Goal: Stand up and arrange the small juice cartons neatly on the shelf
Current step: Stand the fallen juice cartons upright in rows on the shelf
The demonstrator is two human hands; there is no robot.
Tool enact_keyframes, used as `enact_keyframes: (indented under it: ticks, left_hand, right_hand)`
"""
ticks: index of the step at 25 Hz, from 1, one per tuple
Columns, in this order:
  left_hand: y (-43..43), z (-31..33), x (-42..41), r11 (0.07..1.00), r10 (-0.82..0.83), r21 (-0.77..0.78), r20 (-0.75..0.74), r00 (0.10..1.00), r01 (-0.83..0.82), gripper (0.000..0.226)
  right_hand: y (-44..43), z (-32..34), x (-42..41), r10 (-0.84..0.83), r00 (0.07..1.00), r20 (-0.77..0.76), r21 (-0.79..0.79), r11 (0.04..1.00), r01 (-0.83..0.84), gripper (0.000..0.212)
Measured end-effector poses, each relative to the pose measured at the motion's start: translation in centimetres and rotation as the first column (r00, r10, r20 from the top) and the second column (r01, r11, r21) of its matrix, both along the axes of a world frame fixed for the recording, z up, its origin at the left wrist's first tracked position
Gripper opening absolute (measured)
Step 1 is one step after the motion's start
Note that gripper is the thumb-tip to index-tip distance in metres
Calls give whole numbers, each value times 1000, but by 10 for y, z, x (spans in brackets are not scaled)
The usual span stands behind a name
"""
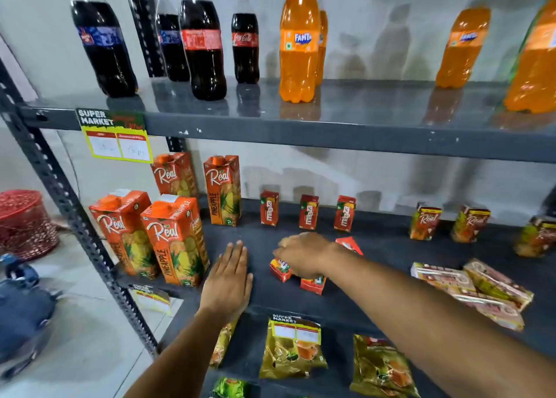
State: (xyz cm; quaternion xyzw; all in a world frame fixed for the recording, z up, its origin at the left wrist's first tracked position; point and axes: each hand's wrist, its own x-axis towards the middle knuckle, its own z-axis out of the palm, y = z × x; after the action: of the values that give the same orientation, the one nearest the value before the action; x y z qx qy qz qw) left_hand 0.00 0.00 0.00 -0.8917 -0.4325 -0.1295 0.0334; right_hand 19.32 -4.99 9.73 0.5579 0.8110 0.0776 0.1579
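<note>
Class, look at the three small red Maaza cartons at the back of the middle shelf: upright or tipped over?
Upright. All three Maaza cartons stand on their bases in a spaced row.

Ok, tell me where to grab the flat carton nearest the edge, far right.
The pink carton lies flat on its broad face, overlapping its neighbours. Probably best to come from above at the front edge of the shelf and pinch its two long narrow sides near the free end, then tip it upright.

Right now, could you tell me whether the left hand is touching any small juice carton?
Apart: the head view shows the left hand flat on the shelf, with bare shelf before the nearest small carton.
</note>
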Motion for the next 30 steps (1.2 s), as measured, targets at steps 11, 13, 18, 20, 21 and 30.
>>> enact_keyframes:
  ticks: [11,13,18,20,21,30]
  left_hand:
    - [39,-26,-11,977,1,-210,-79,997,-18,90]
    - [37,-25,-11,978,-5,-210,-65,998,-9,90]
    - [37,-30,-13,978,-5,-209,-32,999,-2,84]
    - [36,-34,-13,981,1,-193,-27,1000,-6,78]
    - [37,-34,-12,983,6,-181,-23,1000,-10,75]
    - [36,-29,-13,980,33,-197,-37,999,-40,83]
  right_hand:
    - [42,-20,3,-279,925,-258,-50,960,275,31]
    - [44,-19,3,-403,793,-456,28,884,466,40]
    - [45,-40,-19,-379,261,-888,9,554,833,44]
    - [44,-47,-28,-302,134,-944,-35,494,869,49]
    - [44,-48,-31,-277,91,-957,-53,470,881,52]
    - [50,-38,-29,-409,136,-903,-102,509,855,92]
